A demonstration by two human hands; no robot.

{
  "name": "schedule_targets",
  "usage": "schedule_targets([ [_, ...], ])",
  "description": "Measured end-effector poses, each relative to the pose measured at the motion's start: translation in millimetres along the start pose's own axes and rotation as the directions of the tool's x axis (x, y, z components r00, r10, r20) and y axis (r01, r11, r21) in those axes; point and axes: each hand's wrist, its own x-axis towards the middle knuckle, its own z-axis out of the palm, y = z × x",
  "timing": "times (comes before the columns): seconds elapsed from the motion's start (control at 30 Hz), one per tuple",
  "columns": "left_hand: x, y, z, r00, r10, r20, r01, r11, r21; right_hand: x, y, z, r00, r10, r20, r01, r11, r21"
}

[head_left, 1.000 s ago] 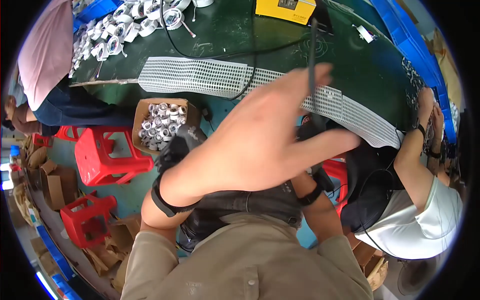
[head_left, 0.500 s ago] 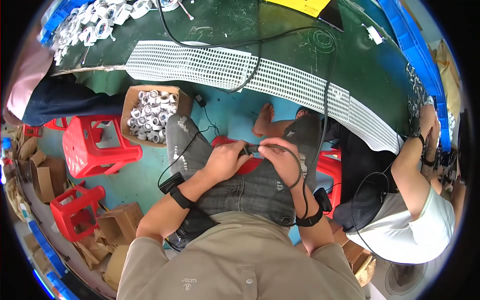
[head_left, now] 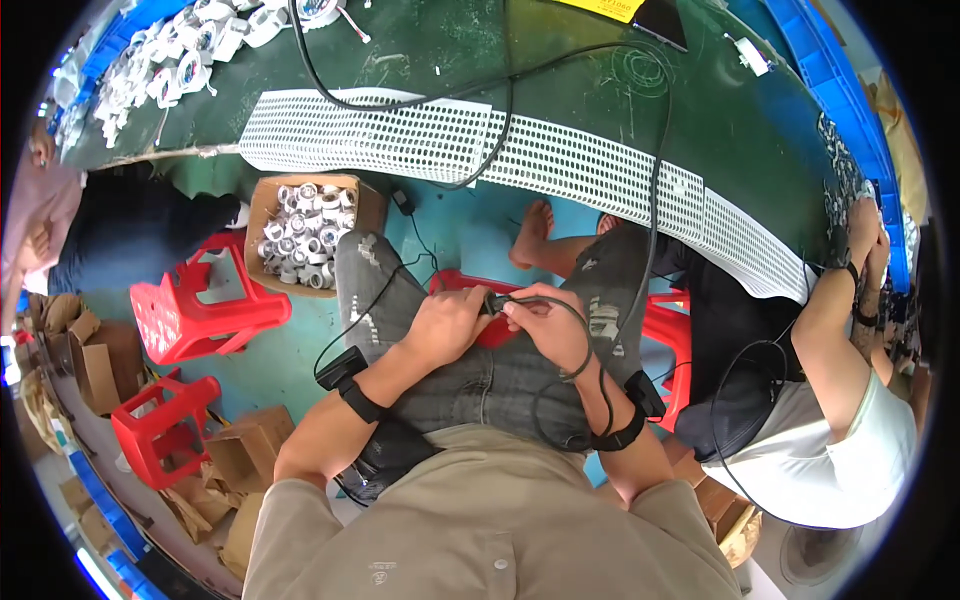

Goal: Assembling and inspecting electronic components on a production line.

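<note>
Over my lap my two hands meet at a small dark connector-like piece (head_left: 492,302). The fingers of my left hand (head_left: 448,322) are closed around its left side. Right beside it, my right hand (head_left: 552,328) pinches a black cable (head_left: 548,297) close to that piece. Fingers partly cover the join, so I cannot tell whether cable and piece are plugged together. The cable curves over my right hand and hangs in a loop beside my right wrist. Black straps with small boxes sit on both forearms.
A green table (head_left: 590,90) ahead carries perforated white strips (head_left: 370,130), a long cable and white round parts (head_left: 190,70). A cardboard box (head_left: 370,215) of similar parts stands left of my knee. Red stools (head_left: 205,305) are at left; a co-worker (head_left: 840,450) sits at right.
My right hand has moved slightly down and left, and the cable loop hangs lower by my wrist. At far left, the other person has shifted. The whole view has moved slightly.
</note>
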Motion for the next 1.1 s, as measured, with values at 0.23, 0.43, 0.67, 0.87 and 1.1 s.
schedule_targets([
  [0.23,66,-68,20,0.937,-0.195,-0.292,0.221,0.973,0.061,32,-2,-26,0.989,0.085,-0.119,-0.051,0.963,0.266],
  [0.43,151,-74,6,0.840,-0.128,-0.528,0.154,0.988,0.005,29,-11,-67,0.972,0.221,-0.080,-0.142,0.823,0.550],
  [0.67,209,-78,15,0.962,-0.024,-0.274,0.027,1.000,0.008,-1,22,-84,0.963,0.155,-0.220,0.049,0.703,0.710],
  [0.87,225,-92,28,0.981,0.140,-0.134,-0.129,0.988,0.091,-5,43,-98,0.960,0.128,-0.247,0.082,0.717,0.692],
  [1.1,173,-64,23,0.953,-0.205,0.223,0.093,0.899,0.428,-4,45,-89,0.962,-0.072,-0.265,0.159,0.933,0.322],
])
